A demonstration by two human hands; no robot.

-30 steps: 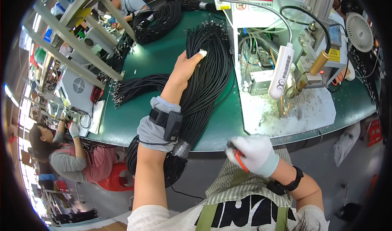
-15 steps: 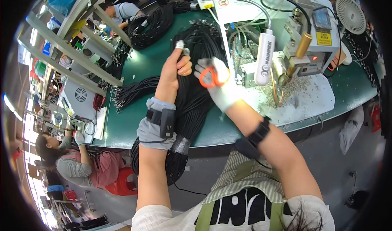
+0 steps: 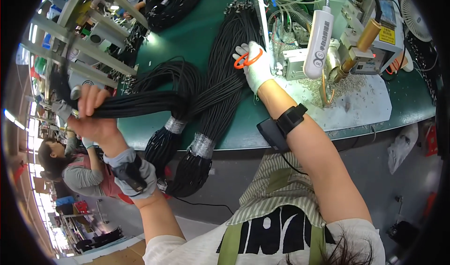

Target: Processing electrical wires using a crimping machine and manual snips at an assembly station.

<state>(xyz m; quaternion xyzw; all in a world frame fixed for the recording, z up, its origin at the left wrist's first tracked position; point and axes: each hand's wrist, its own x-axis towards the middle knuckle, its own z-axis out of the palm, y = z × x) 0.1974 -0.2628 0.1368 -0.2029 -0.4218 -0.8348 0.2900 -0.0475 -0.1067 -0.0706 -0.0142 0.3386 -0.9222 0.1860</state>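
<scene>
My left hand (image 3: 96,119) has its fingers curled around a bundle of thin black cables (image 3: 140,104), lifted over the tabletop's left side. From my fist its long axis runs nearly level to the right, to the crossing bundles mid-table; past my fingers it blurs, so I cannot tell how that end points.

Below the crossing, two bundles jut over the table's rounded near edge, each bound with shiny, crinkled clear wrap (image 3: 201,145). The longer bundle (image 3: 225,49) lies lengthwise, leaning a little right as it goes away, its metal-tipped ends (image 3: 239,5) farthest from me.

My gloved right hand (image 3: 258,73) is bent around the orange loop handles of a tool (image 3: 247,63), just beside that bundle; I cannot tell whether the two touch. Smooth green tabletop (image 3: 241,134) shows between the bundle and the white plate (image 3: 363,103), which is strewn with fine metallic scraps under the machine (image 3: 349,63). More green stretches behind the crossing, up to a black coil (image 3: 171,7) farther off.
</scene>
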